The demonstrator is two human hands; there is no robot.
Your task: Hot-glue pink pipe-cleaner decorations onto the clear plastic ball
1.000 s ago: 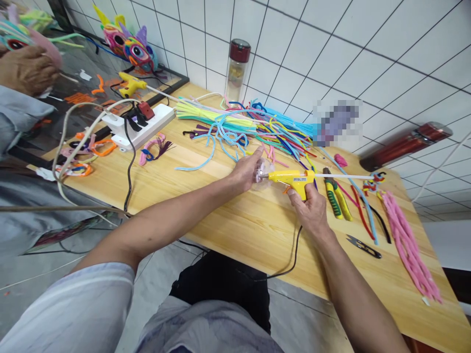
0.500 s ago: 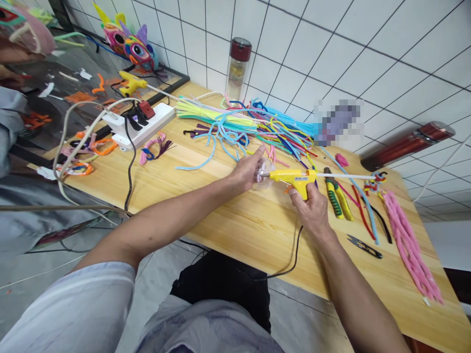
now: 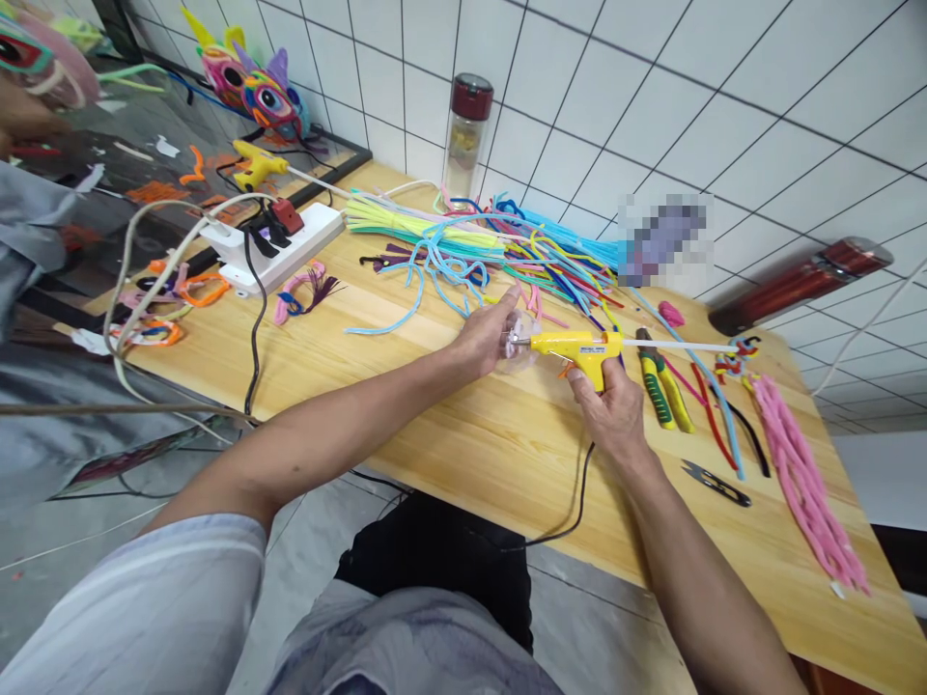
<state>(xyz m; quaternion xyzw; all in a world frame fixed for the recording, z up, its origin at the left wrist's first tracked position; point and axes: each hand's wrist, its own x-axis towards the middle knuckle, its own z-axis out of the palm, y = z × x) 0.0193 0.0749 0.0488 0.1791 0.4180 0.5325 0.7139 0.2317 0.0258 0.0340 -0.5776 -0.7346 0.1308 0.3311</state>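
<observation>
My right hand (image 3: 614, 410) is wrapped round the handle of a yellow hot glue gun (image 3: 569, 346), a long white glue stick (image 3: 685, 346) jutting from its back end. Its metal nozzle points left, at a small clear rounded piece (image 3: 519, 349) that looks like plastic, with something pale pink in it. My left hand (image 3: 487, 338) grips this clear piece by its left side. Whether nozzle and piece touch, I cannot tell. Just beyond my left hand lie loose light-blue pipe cleaners (image 3: 435, 256). Green-and-yellow pliers (image 3: 664, 386) rest to the right of the gun.
Black snips (image 3: 716, 483) and a pink pipe-cleaner bundle (image 3: 811, 487) lie at right. A glass bottle (image 3: 464, 145) and a red flask (image 3: 803, 285) stand by the wall. A white power strip (image 3: 290, 246) and another glue gun (image 3: 257, 166) are at left, near another person's sleeve (image 3: 25, 217).
My hands, the glue gun and the clear piece keep almost the same place. At far left, the other person's hand and the colourful piece in it have shifted slightly.
</observation>
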